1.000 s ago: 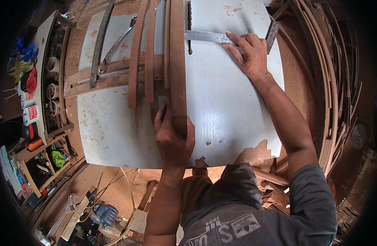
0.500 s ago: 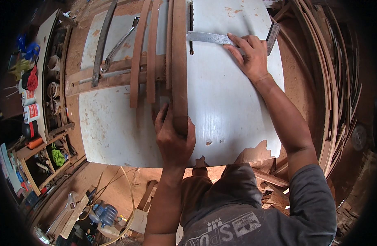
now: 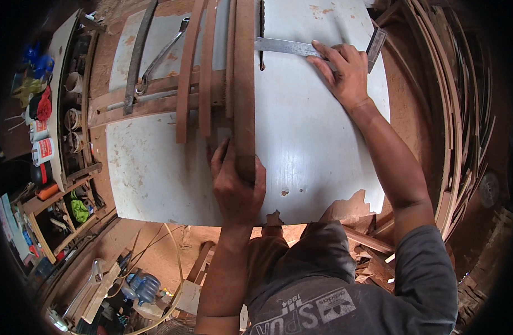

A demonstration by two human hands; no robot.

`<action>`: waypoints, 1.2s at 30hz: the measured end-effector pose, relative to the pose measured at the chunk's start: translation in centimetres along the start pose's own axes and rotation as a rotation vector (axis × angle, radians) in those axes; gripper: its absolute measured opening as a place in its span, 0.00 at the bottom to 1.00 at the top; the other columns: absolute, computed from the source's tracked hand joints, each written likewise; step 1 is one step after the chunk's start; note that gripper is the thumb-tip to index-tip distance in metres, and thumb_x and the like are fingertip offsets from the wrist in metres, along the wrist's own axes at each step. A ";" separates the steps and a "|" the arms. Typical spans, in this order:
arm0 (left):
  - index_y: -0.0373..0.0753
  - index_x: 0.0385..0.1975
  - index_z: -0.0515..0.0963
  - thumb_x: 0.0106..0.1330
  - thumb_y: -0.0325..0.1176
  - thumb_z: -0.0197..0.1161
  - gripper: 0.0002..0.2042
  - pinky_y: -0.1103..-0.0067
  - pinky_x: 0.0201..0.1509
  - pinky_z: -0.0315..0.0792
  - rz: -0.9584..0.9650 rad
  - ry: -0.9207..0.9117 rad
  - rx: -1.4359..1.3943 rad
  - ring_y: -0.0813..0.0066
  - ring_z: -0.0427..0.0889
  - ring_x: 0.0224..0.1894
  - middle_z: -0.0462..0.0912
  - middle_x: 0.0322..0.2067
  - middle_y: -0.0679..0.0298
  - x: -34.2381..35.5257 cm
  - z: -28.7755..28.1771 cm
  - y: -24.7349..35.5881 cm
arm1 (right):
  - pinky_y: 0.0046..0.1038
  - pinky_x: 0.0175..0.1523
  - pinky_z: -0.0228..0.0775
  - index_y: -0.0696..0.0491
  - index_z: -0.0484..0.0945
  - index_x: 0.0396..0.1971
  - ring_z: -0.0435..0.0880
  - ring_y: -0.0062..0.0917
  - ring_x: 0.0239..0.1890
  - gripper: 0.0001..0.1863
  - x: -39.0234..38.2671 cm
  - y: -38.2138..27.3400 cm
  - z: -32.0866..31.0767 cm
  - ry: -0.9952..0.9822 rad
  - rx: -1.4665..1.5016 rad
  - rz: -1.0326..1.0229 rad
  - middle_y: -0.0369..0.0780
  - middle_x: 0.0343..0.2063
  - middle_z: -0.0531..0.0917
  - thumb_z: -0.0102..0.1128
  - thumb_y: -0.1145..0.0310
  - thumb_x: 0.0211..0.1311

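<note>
While the left hand (image 3: 238,184) clasps a wooden bar (image 3: 245,84), the right hand (image 3: 346,75) pinches a square (image 3: 376,50).
Its blade (image 3: 284,46) reaches the bar.

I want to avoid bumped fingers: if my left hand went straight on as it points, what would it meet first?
The left hand would probably meet the near end of the slim reddish-brown wooden strip ahead, slightly leftward, though depth there is unclear.

A white counter (image 3: 318,139), chipped to brown along its lower edge, fills mid-frame, bearing a long wooden rail (image 3: 245,84) at upper center, slim wooden strips (image 3: 187,78) and a metal wrench (image 3: 162,56) at upper left, and a steel-bladed square (image 3: 284,46) at upper right.
</note>
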State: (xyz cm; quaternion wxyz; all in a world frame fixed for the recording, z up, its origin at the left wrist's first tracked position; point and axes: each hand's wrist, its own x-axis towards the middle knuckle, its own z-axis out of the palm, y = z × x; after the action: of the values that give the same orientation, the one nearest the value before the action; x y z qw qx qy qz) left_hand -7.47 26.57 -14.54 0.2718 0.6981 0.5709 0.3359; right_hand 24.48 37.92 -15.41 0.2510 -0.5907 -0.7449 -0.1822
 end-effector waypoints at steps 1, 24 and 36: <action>0.19 0.60 0.75 0.63 0.31 0.70 0.28 0.51 0.76 0.64 0.004 -0.006 0.009 0.38 0.78 0.65 0.82 0.55 0.35 0.1 0.0 0.0 | 0.29 0.44 0.60 0.43 0.88 0.55 0.77 0.21 0.36 0.22 0.0 0.0 0.0 0.009 0.008 0.002 0.29 0.30 0.80 0.78 0.57 0.61; 0.18 0.60 0.74 0.63 0.32 0.71 0.30 0.56 0.70 0.73 0.113 -0.029 0.048 0.39 0.79 0.63 0.83 0.54 0.35 0.3 -0.4 -0.7 | 0.29 0.45 0.59 0.43 0.88 0.55 0.77 0.21 0.37 0.22 0.0 -0.1 -0.1 0.037 0.027 0.015 0.29 0.31 0.81 0.78 0.58 0.61; 0.19 0.61 0.74 0.63 0.31 0.71 0.29 0.56 0.73 0.71 0.087 -0.044 0.029 0.40 0.78 0.64 0.82 0.56 0.36 0.3 -0.5 -0.4 | 0.31 0.44 0.60 0.39 0.88 0.53 0.77 0.22 0.36 0.20 0.0 0.0 0.2 0.049 0.035 0.024 0.28 0.30 0.79 0.77 0.54 0.62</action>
State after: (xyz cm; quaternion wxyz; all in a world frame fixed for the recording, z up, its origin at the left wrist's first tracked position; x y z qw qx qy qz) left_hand -8.12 26.92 -14.48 0.2593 0.7331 0.5389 0.3238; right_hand 24.42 38.07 -15.58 0.2817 -0.5904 -0.7345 -0.1804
